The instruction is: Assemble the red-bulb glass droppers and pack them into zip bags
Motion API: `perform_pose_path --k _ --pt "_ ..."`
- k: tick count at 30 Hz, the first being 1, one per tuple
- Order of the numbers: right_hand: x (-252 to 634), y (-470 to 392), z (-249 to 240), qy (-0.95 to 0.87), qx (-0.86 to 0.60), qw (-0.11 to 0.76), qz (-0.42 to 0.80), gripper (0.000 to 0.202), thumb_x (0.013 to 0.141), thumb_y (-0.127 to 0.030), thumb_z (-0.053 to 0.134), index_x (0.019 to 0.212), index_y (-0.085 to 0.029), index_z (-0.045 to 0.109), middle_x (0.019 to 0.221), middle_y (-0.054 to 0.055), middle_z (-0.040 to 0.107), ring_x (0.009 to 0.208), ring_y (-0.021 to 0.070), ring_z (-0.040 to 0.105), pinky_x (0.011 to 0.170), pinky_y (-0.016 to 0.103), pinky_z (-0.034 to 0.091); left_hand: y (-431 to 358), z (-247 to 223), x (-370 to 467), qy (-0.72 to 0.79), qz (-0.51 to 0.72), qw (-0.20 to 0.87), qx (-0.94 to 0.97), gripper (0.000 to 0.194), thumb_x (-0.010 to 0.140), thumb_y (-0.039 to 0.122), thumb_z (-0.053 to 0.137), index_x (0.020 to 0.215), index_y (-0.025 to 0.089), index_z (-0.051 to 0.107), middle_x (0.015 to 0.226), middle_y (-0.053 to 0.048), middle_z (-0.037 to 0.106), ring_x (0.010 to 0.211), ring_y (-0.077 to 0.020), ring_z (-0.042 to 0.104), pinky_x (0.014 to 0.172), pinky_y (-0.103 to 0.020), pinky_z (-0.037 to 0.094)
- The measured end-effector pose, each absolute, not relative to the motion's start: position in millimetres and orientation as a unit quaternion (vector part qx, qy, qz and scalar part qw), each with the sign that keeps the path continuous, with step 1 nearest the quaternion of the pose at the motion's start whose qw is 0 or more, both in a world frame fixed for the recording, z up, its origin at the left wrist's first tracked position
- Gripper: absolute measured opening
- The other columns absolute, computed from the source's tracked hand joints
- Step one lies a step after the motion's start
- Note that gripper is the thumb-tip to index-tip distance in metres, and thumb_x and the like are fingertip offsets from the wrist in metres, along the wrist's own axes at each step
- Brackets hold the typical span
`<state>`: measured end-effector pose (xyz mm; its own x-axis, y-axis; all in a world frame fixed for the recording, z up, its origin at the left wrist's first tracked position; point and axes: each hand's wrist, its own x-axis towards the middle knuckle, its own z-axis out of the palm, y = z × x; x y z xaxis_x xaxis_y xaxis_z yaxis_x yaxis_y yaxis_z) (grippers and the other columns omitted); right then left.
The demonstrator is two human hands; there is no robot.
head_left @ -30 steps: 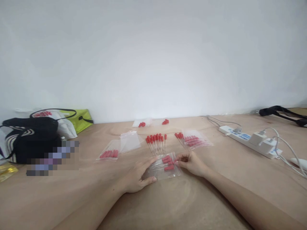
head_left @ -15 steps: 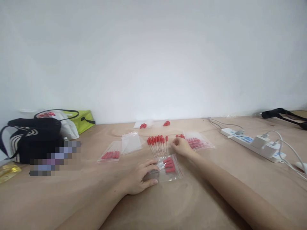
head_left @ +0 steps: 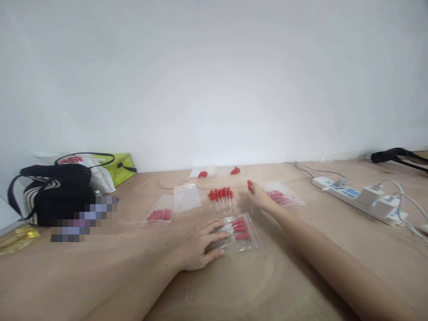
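My left hand [head_left: 205, 245] lies with its fingers spread on a clear zip bag [head_left: 247, 244] of several red-bulbed droppers, holding it down against the table. In my right hand [head_left: 260, 197], fingers pinched together, is a dropper [head_left: 249, 184]; its red bulb points up and its thin stem hangs below. Between the hands and just beyond the bag, several loose droppers [head_left: 220, 198] are fanned in a row, bulbs facing away from me. Just right of my right hand lies a pile of filled zip bags [head_left: 284, 196], partly hidden by it.
Left of centre are a filled bag [head_left: 158, 214] and empty-looking bags [head_left: 185, 198]. Red bulbs [head_left: 202, 174] lie on bags near the wall. A power strip [head_left: 354, 198] with chargers and cables is on the right. A black bag [head_left: 60, 196] and green bag [head_left: 122, 169] stand left.
My right hand has lifted slightly, and a dropper now shows in its pinch. Red bulbs formerly beside that hand no longer show there. My left hand stays on the bag; the view shifted slightly.
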<state>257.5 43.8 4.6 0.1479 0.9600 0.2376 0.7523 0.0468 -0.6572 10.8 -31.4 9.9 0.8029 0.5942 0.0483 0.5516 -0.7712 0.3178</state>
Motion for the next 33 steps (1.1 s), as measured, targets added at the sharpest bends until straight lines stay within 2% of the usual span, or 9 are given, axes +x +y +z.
perform_pose_path --k 2,3,5,7,9,14,20,29,33 --pt "271.5 20.8 5.0 -0.622 -0.666 0.377 0.166 0.036 0.08 -0.026 0.035 0.112 -0.013 0.041 0.079 0.007 0.059 0.062 0.0149 0.057 0.054 0.025 0.044 -30.8 10.4 11.0 0.305 0.072 0.147 0.938 0.042 0.083 0.034 0.046 0.125 0.033 0.039 0.136 -0.003 0.032 0.123 -0.025 0.029 0.099 -0.045 0.026" --pt "276.9 8.9 3.5 -0.61 -0.66 0.399 0.184 0.044 0.08 -0.029 0.034 0.121 -0.013 0.03 0.074 0.004 0.058 0.052 0.0134 0.054 0.047 0.025 0.043 -30.4 10.9 11.2 0.305 0.072 0.148 0.938 0.043 0.083 0.034 0.046 0.125 0.033 0.039 0.135 -0.003 0.032 0.123 -0.0253 0.03 0.099 -0.045 0.026" --pt "283.4 -12.5 -2.5 -0.539 -0.61 0.515 0.269 0.06 0.075 -0.031 0.042 0.127 -0.016 0.017 0.064 -0.003 0.052 0.042 0.0121 0.05 0.042 0.025 0.042 -29.4 11.5 11.3 0.304 0.074 0.153 0.937 0.042 0.083 0.034 0.046 0.125 0.034 0.039 0.135 -0.003 0.032 0.123 -0.0258 0.03 0.099 -0.046 0.026" --pt "283.9 -28.0 -9.7 -0.493 -0.553 0.589 0.322 0.066 0.071 -0.033 0.05 0.126 -0.019 0.016 0.064 -0.005 0.048 0.044 0.0116 0.051 0.043 0.026 0.044 -28.4 11.3 11.2 0.302 0.077 0.159 0.937 0.041 0.083 0.034 0.046 0.124 0.034 0.041 0.135 -0.003 0.033 0.122 -0.0259 0.03 0.099 -0.046 0.026" --pt "280.2 -36.9 -15.2 -0.474 -0.509 0.622 0.359 0.064 0.069 -0.036 0.054 0.121 -0.022 0.021 0.068 -0.005 0.046 0.05 0.0117 0.054 0.048 0.027 0.047 -27.8 10.4 11.0 0.299 0.083 0.162 0.937 0.04 0.083 0.035 0.046 0.123 0.034 0.042 0.134 -0.003 0.033 0.122 -0.0258 0.031 0.099 -0.045 0.027" --pt "270.1 -44.1 -15.8 -0.482 -0.464 0.616 0.417 0.059 0.067 -0.042 0.057 0.113 -0.024 0.026 0.073 -0.005 0.045 0.055 0.0113 0.055 0.05 0.027 0.048 -27.8 8.3 11.7 0.3 0.094 0.172 0.934 0.037 0.083 0.035 0.047 0.12 0.036 0.046 0.134 -0.002 0.034 0.122 -0.0259 0.031 0.099 -0.045 0.026" --pt "271.7 -49.4 -11.5 -0.497 -0.477 0.611 0.39 0.06 0.068 -0.045 0.057 0.115 -0.024 0.026 0.071 -0.005 0.044 0.051 0.01 0.052 0.046 0.026 0.046 -29.2 10.3 12.7 0.308 0.091 0.176 0.931 0.036 0.083 0.034 0.048 0.119 0.035 0.048 0.133 -0.001 0.035 0.121 -0.0257 0.032 0.099 -0.044 0.027" --pt "266.1 -52.3 -13.3 -0.519 -0.444 0.602 0.414 0.055 0.07 -0.045 0.056 0.112 -0.025 0.027 0.074 -0.004 0.045 0.059 0.0115 0.055 0.055 0.029 0.048 -27.9 8.7 12.2 0.303 0.088 0.167 0.934 0.038 0.083 0.035 0.047 0.121 0.035 0.045 0.135 -0.002 0.034 0.122 -0.0255 0.031 0.099 -0.044 0.026" --pt "267.4 -54.7 -9.4 -0.531 -0.445 0.588 0.417 0.052 0.071 -0.046 0.053 0.111 -0.024 0.028 0.071 -0.005 0.045 0.053 0.0099 0.052 0.052 0.028 0.046 -28.1 9.5 11.9 0.298 0.094 0.167 0.935 0.037 0.083 0.036 0.046 0.121 0.034 0.045 0.134 -0.002 0.035 0.122 -0.0256 0.031 0.099 -0.045 0.027"
